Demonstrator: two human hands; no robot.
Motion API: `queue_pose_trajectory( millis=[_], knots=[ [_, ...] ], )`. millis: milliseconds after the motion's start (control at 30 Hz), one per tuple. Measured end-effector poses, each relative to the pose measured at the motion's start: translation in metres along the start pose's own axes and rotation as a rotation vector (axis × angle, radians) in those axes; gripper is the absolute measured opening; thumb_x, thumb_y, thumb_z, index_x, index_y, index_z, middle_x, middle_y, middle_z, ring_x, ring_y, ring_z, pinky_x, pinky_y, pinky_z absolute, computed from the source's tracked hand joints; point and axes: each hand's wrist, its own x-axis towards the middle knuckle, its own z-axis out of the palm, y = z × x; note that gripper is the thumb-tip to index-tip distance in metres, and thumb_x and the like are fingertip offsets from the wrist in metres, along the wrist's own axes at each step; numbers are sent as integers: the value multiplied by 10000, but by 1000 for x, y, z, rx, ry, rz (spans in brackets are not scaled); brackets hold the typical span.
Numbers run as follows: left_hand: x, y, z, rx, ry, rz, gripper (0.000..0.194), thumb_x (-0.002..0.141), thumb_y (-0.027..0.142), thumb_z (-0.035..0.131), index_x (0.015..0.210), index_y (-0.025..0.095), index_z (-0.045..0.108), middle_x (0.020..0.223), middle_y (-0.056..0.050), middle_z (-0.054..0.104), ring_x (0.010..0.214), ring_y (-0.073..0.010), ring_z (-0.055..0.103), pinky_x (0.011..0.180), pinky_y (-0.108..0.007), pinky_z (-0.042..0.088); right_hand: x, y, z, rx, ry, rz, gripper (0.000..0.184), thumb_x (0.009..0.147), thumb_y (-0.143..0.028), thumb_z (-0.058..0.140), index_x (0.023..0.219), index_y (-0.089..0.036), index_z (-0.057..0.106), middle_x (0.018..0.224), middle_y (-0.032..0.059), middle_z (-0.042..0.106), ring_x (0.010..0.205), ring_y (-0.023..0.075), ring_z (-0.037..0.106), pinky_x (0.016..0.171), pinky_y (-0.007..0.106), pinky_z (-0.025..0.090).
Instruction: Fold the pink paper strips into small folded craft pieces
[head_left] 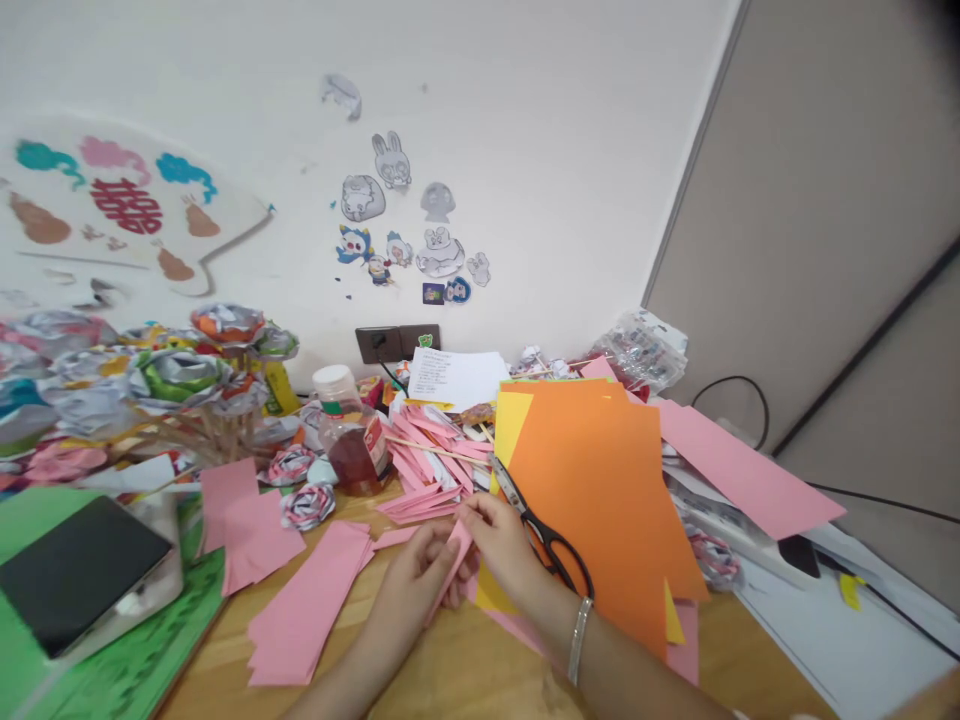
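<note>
Both my hands meet over the wooden table around a narrow strip of pink paper point(453, 572). My left hand point(421, 575) pinches the strip between thumb and fingers. The fingertips of my right hand point(491, 540) close on its upper end; a bracelet circles that wrist. Left of my hands lies a fanned stack of pink paper strips point(311, 610). Just beyond them is a heap of folded pink strips point(431, 455). Black-handled scissors point(551, 540) rest on orange paper sheets point(600, 480), beside my right hand.
A jar of dark liquid point(352, 435) stands behind my left hand. Paper flowers on sticks point(180, 380) crowd the left side. A black flat object point(82, 570) lies on green sheets point(187, 600). At right are a long pink sheet point(750, 470) and cables.
</note>
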Motion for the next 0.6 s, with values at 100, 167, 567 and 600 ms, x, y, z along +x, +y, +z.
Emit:
queue_pose_trajectory(
  millis=[100,167,567,600],
  knots=[
    [1,0,-1,-11,-17,22,226,787,395,473,713,183,502,534,41,581,417,-95,508,412,-190,391,0,2,-1,-24,-8,-32,169,730,-286,490,611,-175,444,546,-52,387,495,94,371,469,207,300],
    [0,0,-1,-9,-23,41,239,784,404,470,688,187,500,522,43,582,406,-92,497,410,-188,386,-1,2,0,-63,2,-64,184,730,-282,491,595,-177,425,544,-55,368,498,92,359,473,205,297],
    [-3,9,1,9,91,-4,192,721,377,501,633,207,499,474,35,581,385,-127,514,407,-220,402,0,3,-2,-88,-43,-104,163,748,-283,502,644,-156,501,563,-45,420,516,91,399,483,198,321],
    [-2,10,1,9,104,-9,176,720,364,502,642,206,503,483,33,586,382,-128,512,405,-223,403,-1,2,-2,-74,-62,-100,162,751,-284,504,653,-154,508,566,-43,426,520,91,406,485,197,326]
  ],
)
